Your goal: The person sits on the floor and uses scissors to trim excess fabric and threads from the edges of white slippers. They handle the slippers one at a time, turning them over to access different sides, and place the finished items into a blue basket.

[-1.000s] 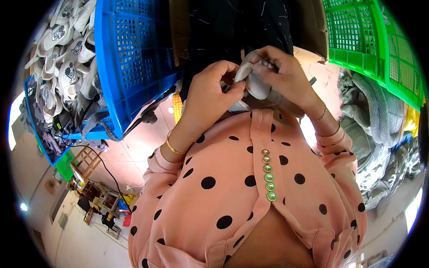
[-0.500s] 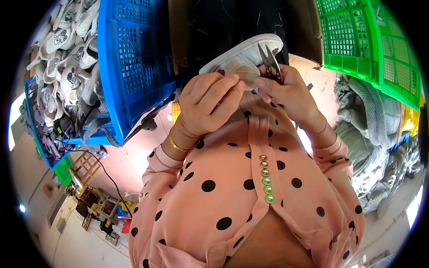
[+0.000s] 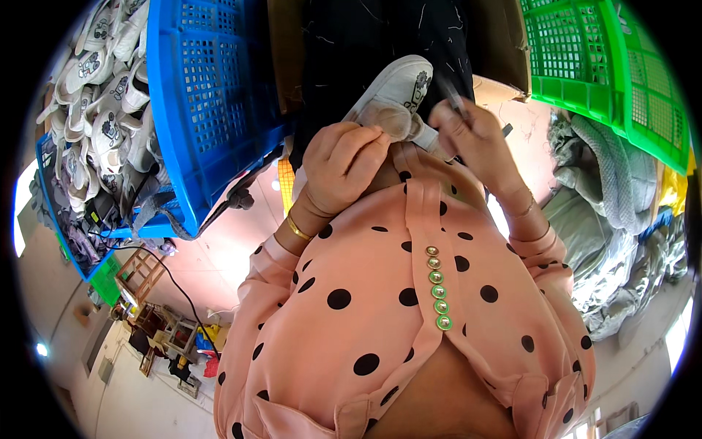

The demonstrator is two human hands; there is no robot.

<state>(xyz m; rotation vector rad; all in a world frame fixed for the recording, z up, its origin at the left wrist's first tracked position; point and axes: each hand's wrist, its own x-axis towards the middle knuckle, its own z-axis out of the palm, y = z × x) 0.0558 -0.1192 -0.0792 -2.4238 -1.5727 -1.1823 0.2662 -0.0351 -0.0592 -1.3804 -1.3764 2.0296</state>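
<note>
A white shoe (image 3: 401, 86) with a dark printed drawing on its toe is in front of me, over my dark trousers. My left hand (image 3: 345, 162) is closed at the shoe's opening, fingertips pinched at its edge; whether a thread is between them is too small to tell. To the right of the shoe, my right hand (image 3: 472, 139) is closed round a pair of scissors (image 3: 454, 95). Motion smears the blades, which point away from me. The scissors' handles are mostly hidden in the fingers.
A blue plastic crate (image 3: 208, 95) stands at the left, beside a heap of white printed shoes (image 3: 110, 110). At the right are a green crate (image 3: 574, 58) and grey bundles (image 3: 599, 219). Cardboard (image 3: 504, 44) flanks my legs. A black cable (image 3: 179, 285) hangs at the left.
The shoe has turned, so its printed toe now faces up instead of its side and sole edge. My right hand and the scissors have shifted slightly right, off the shoe.
</note>
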